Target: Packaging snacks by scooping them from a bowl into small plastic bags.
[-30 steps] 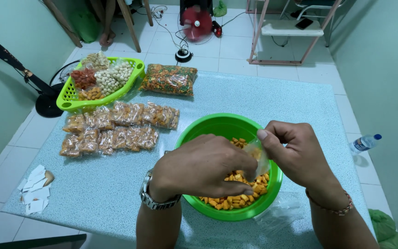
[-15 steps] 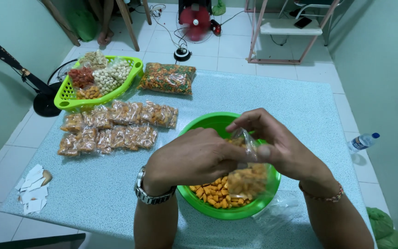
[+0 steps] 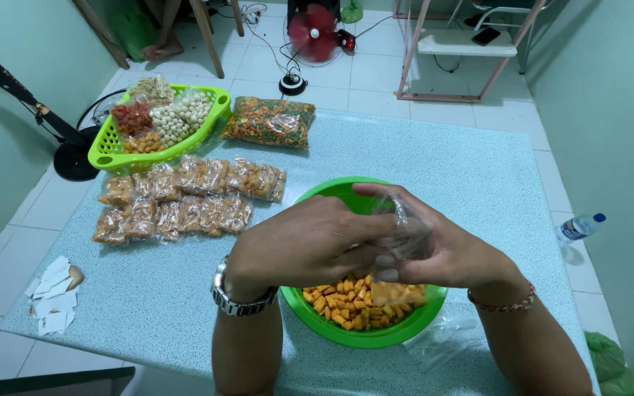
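Over the green bowl (image 3: pixel 332 192) near the table's (image 3: pixel 464 161) front edge, I have both hands bunched around a small clear bag (image 3: pixel 403 236) part-filled with orange snack pieces. My left hand (image 3: pixel 310 246) has its fingers pressed together over the bag's neck; my right hand (image 3: pixel 445 246) pinches the film from the other side — thumb and forefinger closed on it. The bag looks light, soft and slippery, its contents brittle, so I judge the neck the place to hold, not the belly. Filled packets (image 3: pixel 185 198) lie in rows toward the left — a basket (image 3: pixel 104 158) beyond.
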